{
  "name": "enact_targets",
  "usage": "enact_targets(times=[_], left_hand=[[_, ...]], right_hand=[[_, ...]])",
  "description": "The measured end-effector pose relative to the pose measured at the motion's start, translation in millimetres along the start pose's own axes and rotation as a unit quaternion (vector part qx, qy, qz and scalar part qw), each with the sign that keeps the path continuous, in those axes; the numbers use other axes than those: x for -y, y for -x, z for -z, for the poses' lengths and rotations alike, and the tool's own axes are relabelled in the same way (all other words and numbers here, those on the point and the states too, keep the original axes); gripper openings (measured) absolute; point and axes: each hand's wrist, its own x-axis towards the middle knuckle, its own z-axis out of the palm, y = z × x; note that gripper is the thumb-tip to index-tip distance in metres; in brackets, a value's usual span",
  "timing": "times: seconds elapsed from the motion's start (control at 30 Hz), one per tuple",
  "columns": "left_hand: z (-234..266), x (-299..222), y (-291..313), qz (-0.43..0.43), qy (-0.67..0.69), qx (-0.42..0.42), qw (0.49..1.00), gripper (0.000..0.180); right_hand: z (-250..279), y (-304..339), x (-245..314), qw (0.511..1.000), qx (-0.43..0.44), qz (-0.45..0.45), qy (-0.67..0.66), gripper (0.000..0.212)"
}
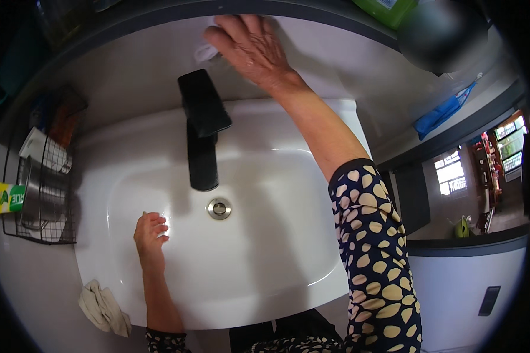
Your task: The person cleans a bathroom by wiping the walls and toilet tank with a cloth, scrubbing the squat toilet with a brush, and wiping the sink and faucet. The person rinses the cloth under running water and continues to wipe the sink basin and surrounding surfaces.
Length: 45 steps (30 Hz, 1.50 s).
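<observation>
My right hand reaches past the black faucet to the pale wall behind the sink. It is closed on a white cloth, which it presses against the wall. Most of the cloth is hidden under the palm; a small piece shows beside the fingers. Over the left part of the white sink, my left hand hangs with nothing in it. Its fingers are loosely bent and apart. The round metal drain lies below the faucet spout.
A crumpled beige cloth drapes over the sink's near left corner. At the left is a black wire basket with containers and a yellow-green packet. A dark shelf edge runs above; a blue item hangs at right.
</observation>
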Motion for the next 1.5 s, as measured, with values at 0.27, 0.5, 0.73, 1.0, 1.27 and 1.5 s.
enact_targets(times=[0.27, 0.5, 0.73, 1.0, 1.27, 1.5], left_hand=[[-7.1, -3.9, 3.7, 0.0, -0.023, -0.008, 1.0, 0.036], [-16.2, -3.6, 1.6, 0.016, -0.031, 0.006, 0.999, 0.036], [-18.3, -5.8, 5.4, 0.006, -0.051, 0.032, 0.998, 0.034], [-11.9, -1.2, 7.3, -0.005, -0.077, 0.065, 0.995, 0.03], [-12.5, -1.6, 4.3, 0.001, -0.061, 0.077, 0.995, 0.032], [-16.9, -1.3, 6.6, -0.002, -0.069, 0.084, 0.994, 0.031]], right_hand=[[38.1, 119.0, -104.7, 0.93, 0.017, -0.282, 0.237, 0.029], [41.9, 124.3, -104.1, 0.698, -0.223, -0.681, -0.002, 0.046], [-4.4, 84.8, -7.0, 0.871, -0.037, -0.49, 0.015, 0.08], [13.7, 65.8, 40.7, 0.985, 0.1, -0.105, -0.09, 0.047], [58.6, 152.0, -73.6, 0.853, -0.043, -0.52, 0.019, 0.041], [36.7, 103.2, -28.2, 0.752, -0.107, -0.626, -0.177, 0.04]])
